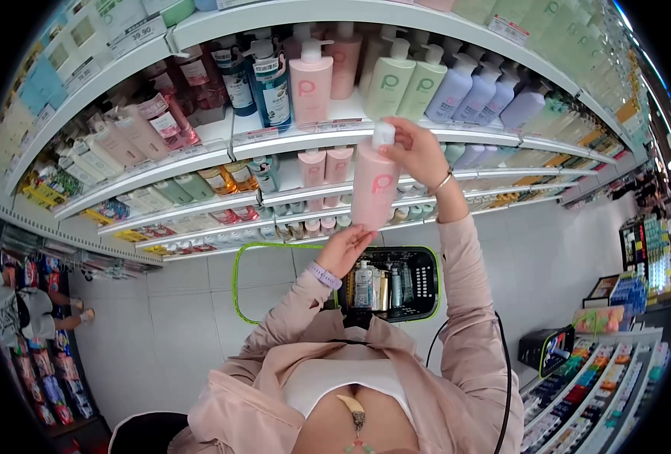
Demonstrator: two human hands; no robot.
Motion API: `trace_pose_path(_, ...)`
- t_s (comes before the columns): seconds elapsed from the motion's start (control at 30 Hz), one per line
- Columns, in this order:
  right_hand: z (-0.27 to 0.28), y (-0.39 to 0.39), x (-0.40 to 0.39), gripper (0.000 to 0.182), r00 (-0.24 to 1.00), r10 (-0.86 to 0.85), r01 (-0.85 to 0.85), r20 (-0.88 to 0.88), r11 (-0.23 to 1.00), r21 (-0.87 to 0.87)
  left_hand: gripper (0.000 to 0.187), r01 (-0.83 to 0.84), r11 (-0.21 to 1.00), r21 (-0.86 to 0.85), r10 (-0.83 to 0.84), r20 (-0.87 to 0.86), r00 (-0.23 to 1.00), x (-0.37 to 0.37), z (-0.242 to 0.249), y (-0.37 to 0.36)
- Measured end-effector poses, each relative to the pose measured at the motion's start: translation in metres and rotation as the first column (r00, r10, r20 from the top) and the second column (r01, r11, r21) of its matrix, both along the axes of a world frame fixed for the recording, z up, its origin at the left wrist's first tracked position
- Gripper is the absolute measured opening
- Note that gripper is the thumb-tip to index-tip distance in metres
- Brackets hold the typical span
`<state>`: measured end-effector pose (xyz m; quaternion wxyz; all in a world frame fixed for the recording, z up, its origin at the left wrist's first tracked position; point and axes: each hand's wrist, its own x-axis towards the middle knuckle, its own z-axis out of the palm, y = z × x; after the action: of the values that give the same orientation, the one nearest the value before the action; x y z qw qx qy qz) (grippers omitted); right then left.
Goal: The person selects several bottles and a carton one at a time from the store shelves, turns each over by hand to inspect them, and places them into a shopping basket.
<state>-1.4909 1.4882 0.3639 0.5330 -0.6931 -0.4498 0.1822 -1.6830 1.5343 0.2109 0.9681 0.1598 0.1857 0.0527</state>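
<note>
A large pink pump bottle [373, 193] with a white top and a pink letter on its front is held upright before the shelves. My right hand [420, 155] grips it at the neck, fingers closed round the white top. Under its base my left hand [344, 251] supports it, fingers pressed against the bottom. Behind it on the shelf stand a similar pink pump bottle [310, 83], green pump bottles [390, 82] and purple pump bottles [453, 89].
Below my hands is a black shopping basket [426, 291] with a green rim, holding several bottles [363, 286]. Curved white shelves [305, 136] of toiletries span the front. Another basket [536, 352] stands at right. Another person [40, 310] is at far left.
</note>
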Motion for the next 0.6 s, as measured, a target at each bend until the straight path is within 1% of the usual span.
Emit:
trace_pose_path(0.07,0.017,0.016,0.012,0.046,0.995,-0.036,0.031,0.089,0.998,0.051,0.022,0.002,0.999,0.054,-0.008,0.101,0.995,0.014,0.017,0.025)
trace_pose_path(0.1,0.029,0.023,0.018,0.046,0.994,-0.054,0.049,0.093,0.997,0.054,0.022,0.020,0.998,0.057,-0.026,0.106,0.994,0.023,0.025,0.036)
trace_pose_path(0.17,0.053,0.037,0.025,0.045,0.981,-0.053,0.041,0.187,0.997,0.066,0.022,-0.004,1.000,0.004,0.003,0.187,0.982,0.039,0.041,0.055)
trace_pose_path(0.2,0.058,0.043,0.031,0.045,0.980,-0.063,0.051,0.191,0.996,0.068,0.022,0.006,1.000,0.005,-0.007,0.190,0.982,0.046,0.047,0.064)
trace_pose_path(0.27,0.072,0.055,0.039,0.045,0.962,-0.087,0.060,0.259,0.992,0.111,0.023,-0.035,0.999,-0.011,0.037,0.284,0.958,0.061,0.061,0.082)
trace_pose_path(0.3,0.079,0.057,0.038,0.046,0.956,-0.122,0.093,0.267,0.989,0.118,0.026,-0.063,0.998,0.001,0.061,0.252,0.966,0.067,0.070,0.090)
trace_pose_path(0.33,0.083,0.060,0.034,0.046,0.955,-0.128,0.096,0.270,0.987,0.126,0.026,-0.059,0.998,0.009,0.055,0.256,0.965,0.071,0.076,0.097)
trace_pose_path(0.4,0.087,0.066,0.029,0.045,0.859,-0.287,0.238,0.425,0.957,0.164,0.029,-0.086,0.996,-0.028,0.090,0.290,0.953,0.081,0.085,0.110)
trace_pose_path(0.43,0.084,0.070,0.030,0.044,0.843,-0.312,0.226,0.439,0.945,0.237,0.031,-0.093,0.994,-0.061,0.108,0.311,0.944,0.085,0.088,0.116)
trace_pose_path(0.47,0.081,0.072,0.029,0.044,0.844,-0.313,0.225,0.436,0.944,0.242,0.031,-0.094,0.994,-0.056,0.107,0.311,0.944,0.090,0.088,0.121)
trace_pose_path(0.53,0.076,0.076,0.028,0.044,0.786,-0.379,0.235,0.488,0.913,0.332,0.033,-0.047,0.972,-0.229,0.138,0.399,0.907,0.103,0.084,0.132)
trace_pose_path(0.57,0.070,0.081,0.032,0.045,0.754,-0.405,0.225,0.516,0.899,0.377,0.033,-0.049,0.974,-0.223,0.138,0.402,0.905,0.111,0.083,0.135)
trace_pose_path(0.6,0.064,0.084,0.034,0.045,0.752,-0.409,0.223,0.517,0.896,0.385,0.033,-0.129,0.973,-0.189,0.187,0.333,0.924,0.120,0.083,0.137)
